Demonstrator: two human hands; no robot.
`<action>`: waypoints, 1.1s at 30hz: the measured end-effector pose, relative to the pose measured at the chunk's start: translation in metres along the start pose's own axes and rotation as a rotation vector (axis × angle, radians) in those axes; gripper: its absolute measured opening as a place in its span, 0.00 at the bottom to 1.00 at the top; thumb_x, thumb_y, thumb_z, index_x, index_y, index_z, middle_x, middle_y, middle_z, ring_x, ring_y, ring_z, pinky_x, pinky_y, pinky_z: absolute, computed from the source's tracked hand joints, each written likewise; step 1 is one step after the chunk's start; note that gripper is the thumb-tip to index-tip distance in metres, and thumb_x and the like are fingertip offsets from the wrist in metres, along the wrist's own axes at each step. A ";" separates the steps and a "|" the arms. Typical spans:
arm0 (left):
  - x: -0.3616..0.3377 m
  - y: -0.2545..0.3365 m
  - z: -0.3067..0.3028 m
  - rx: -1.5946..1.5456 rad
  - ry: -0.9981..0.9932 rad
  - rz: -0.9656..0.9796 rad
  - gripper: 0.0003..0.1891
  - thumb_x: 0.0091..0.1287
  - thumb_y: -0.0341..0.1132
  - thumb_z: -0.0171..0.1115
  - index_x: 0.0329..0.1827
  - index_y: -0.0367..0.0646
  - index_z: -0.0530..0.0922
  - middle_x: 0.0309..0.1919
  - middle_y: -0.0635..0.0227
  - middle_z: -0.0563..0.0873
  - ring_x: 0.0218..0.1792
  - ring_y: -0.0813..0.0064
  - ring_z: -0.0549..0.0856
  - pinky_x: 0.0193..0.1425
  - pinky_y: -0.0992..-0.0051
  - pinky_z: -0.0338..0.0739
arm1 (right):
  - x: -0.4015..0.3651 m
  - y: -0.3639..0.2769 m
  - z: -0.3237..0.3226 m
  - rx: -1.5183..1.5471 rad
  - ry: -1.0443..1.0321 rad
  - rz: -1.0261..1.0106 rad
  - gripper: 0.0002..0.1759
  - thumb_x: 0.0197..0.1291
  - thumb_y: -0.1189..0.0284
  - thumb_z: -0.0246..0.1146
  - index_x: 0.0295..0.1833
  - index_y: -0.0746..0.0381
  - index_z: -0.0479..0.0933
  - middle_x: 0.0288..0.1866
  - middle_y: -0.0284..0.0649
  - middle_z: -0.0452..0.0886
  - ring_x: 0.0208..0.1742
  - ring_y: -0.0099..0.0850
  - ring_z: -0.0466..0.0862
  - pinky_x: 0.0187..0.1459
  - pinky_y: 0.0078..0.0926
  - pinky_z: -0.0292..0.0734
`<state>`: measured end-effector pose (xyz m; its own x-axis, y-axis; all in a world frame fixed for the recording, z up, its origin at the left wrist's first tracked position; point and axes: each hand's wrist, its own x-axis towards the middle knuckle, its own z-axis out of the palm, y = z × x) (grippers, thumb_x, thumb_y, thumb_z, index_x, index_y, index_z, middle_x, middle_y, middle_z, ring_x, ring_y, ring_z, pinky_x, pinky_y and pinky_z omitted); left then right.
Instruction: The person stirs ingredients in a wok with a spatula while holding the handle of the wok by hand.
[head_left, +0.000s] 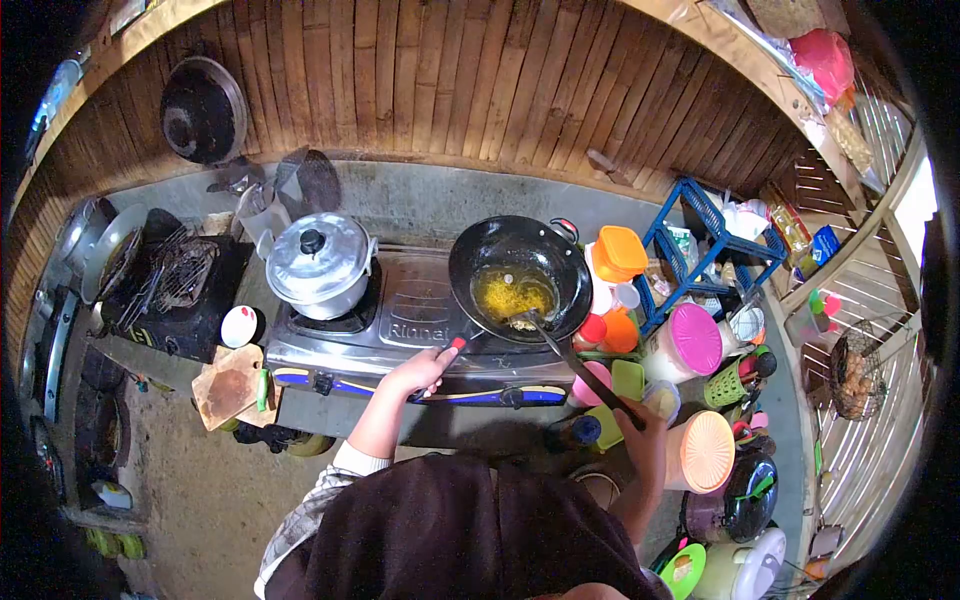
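A black wok [480, 245] sits on the right side of the gas stove [405, 285], with yellow oil and small bits of food in it. My left hand [418, 374] is closed round the wok's handle [458, 343], whose red end shows by my fingers. In my right hand [645, 440] is a long spatula [590, 378] with a dark handle; its metal head dips into the oil near the wok's front edge. A lidded silver pot [318, 262] stands on the stove's left side.
Left of the stove are a cutting board [228, 388] with a green-handled knife, a small white bowl [239, 326] and a black grill stove [190, 285]. Plastic containers [697, 340] crowd the right side, beside a blue rack [715, 230]. A bamboo wall [430, 90] rises behind.
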<state>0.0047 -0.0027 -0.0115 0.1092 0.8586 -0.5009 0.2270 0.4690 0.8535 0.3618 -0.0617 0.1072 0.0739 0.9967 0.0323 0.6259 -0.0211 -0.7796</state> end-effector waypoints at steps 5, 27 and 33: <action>0.002 -0.002 -0.001 0.015 -0.003 0.011 0.24 0.70 0.52 0.45 0.50 0.36 0.65 0.14 0.72 0.70 0.12 0.81 0.69 0.15 0.78 0.62 | 0.018 0.016 0.021 0.070 -0.043 -0.098 0.17 0.54 0.72 0.64 0.50 0.66 0.78 0.41 0.42 0.82 0.43 0.28 0.79 0.48 0.25 0.71; -0.001 0.002 -0.003 0.028 -0.018 -0.005 0.27 0.70 0.53 0.45 0.58 0.37 0.63 0.16 0.72 0.70 0.13 0.82 0.70 0.15 0.79 0.66 | 0.093 0.039 0.094 -0.027 0.090 -0.356 0.19 0.54 0.61 0.64 0.51 0.57 0.78 0.42 0.51 0.81 0.42 0.45 0.82 0.45 0.33 0.75; 0.000 0.002 -0.004 0.007 -0.036 -0.017 0.26 0.70 0.53 0.45 0.56 0.37 0.65 0.16 0.72 0.70 0.13 0.82 0.70 0.14 0.79 0.65 | 0.062 0.017 0.057 0.069 -0.064 -0.214 0.18 0.56 0.71 0.62 0.53 0.61 0.76 0.47 0.48 0.81 0.45 0.34 0.82 0.49 0.28 0.73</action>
<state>0.0016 -0.0008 -0.0090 0.1396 0.8426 -0.5201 0.2360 0.4818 0.8439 0.3334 0.0042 0.0603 -0.1053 0.9809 0.1637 0.5675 0.1944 -0.8001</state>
